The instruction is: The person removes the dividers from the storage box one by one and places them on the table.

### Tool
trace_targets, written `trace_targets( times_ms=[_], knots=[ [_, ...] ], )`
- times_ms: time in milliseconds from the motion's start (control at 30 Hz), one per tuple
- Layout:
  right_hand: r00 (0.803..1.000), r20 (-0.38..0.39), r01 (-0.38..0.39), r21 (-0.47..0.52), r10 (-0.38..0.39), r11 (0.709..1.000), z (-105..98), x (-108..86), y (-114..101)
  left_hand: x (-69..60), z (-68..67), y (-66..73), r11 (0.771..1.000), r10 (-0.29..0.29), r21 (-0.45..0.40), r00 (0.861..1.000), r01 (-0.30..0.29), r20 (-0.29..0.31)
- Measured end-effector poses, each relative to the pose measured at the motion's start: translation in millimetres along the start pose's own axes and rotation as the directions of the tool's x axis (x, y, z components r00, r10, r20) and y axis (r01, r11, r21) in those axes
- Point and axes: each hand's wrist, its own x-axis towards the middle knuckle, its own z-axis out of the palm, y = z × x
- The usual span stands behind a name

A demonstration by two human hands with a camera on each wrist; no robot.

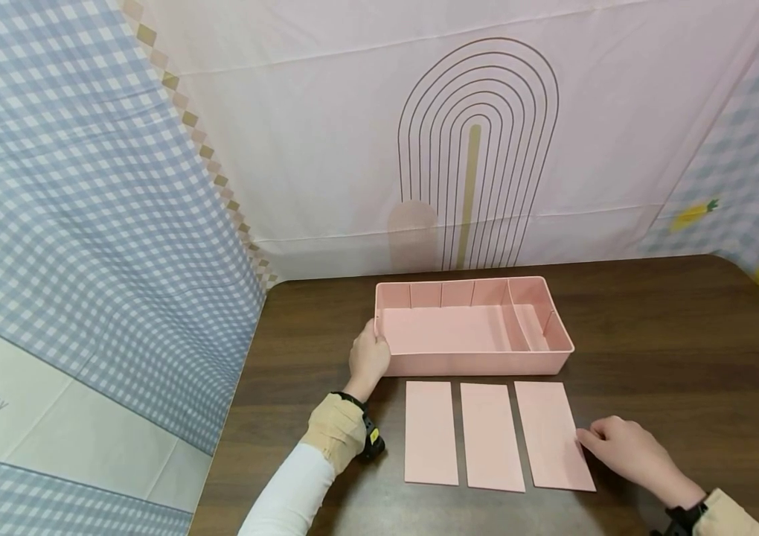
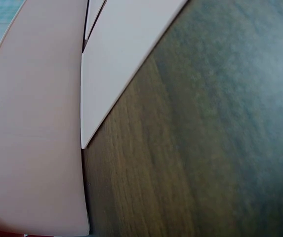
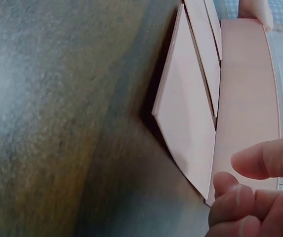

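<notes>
A pink open box (image 1: 473, 364) with one divided end stands on the table. My left hand (image 1: 369, 360) grips its left wall. In front of the box lie three flat pink panels side by side: left (image 1: 431, 433), middle (image 1: 492, 438) and right (image 1: 553, 436). My right hand (image 1: 632, 454) is beside the right panel's outer edge, fingers loosely curled; the right wrist view shows this hand (image 3: 260, 197) with thumb and index finger apart and nothing between them. In the left wrist view the box wall (image 2: 32, 118) is beside a panel (image 2: 116, 54), and the left hand's fingers are hidden.
The dark wooden table (image 1: 674, 335) extends to both sides of the box. Behind it hangs a pale cloth (image 1: 326, 149) with an arch pattern, and a blue checked cloth (image 1: 85, 186) hangs at the left.
</notes>
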Motion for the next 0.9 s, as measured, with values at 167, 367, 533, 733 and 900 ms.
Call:
trace_targets(
  times_ms=[167, 367, 533, 733, 900],
  knots=[
    [1.0, -0.001, 0.0, 0.001, 0.0, 1.0, 0, 0.8, -1, 0.1, -0.4, 0.4, 1.0, -0.005, 0.002, 1.0, 0.005, 0.0],
    [1.0, 0.014, -0.009, 0.018, 0.009, 1.0, 0, 1.8, -4, 0.8, -1.2, 0.9, 1.0, -0.01, 0.005, 1.0, 0.01, 0.006],
    [1.0, -0.006, -0.01, 0.034, 0.01, 0.999, -3, 4.1, -7, 0.2, -2.0, 2.1, 1.0, -0.009, -0.001, 1.0, 0.009, 0.016],
    [0.999, -0.048, 0.006, 0.029, -0.004, 1.0, -4, 7.4, -9, -0.3, -2.6, 1.8, 1.0, -0.01, -0.005, 1.0, 0.01, 0.019],
    [0.995, -0.1, 0.032, 0.023, -0.029, 0.999, -5, 8.3, -12, -0.7, -2.7, 1.6, 1.0, -0.003, -0.003, 1.0, 0.003, 0.014]
  ],
)
